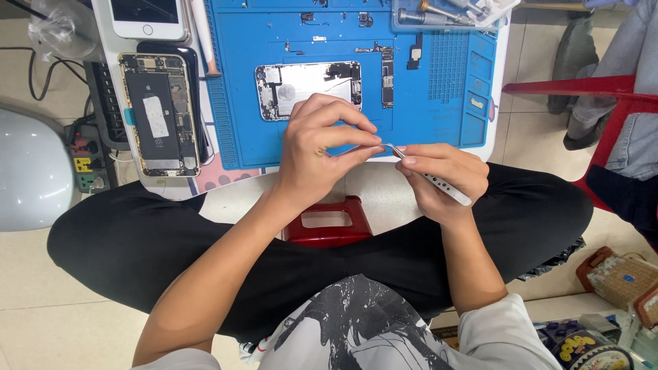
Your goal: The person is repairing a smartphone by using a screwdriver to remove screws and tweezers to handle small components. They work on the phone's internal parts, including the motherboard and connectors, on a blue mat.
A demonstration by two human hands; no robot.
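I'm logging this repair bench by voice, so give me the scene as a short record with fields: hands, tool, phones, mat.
Left hand: left hand, fingertips pinched at the tweezers' tip, held above the near edge of the mat
Right hand: right hand, gripping the silver tweezers
Mat: blue work mat, small parts scattered on it
On mat: opened phone shell, inside facing up
Left of mat: second opened phone, battery showing; white phone above it, screen up
Under hands: red stool

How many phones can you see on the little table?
3. An opened silver phone shell lies on the blue rubber work mat. An opened phone with a black battery lies left of the mat. A white phone sits above that, cut off by the frame.
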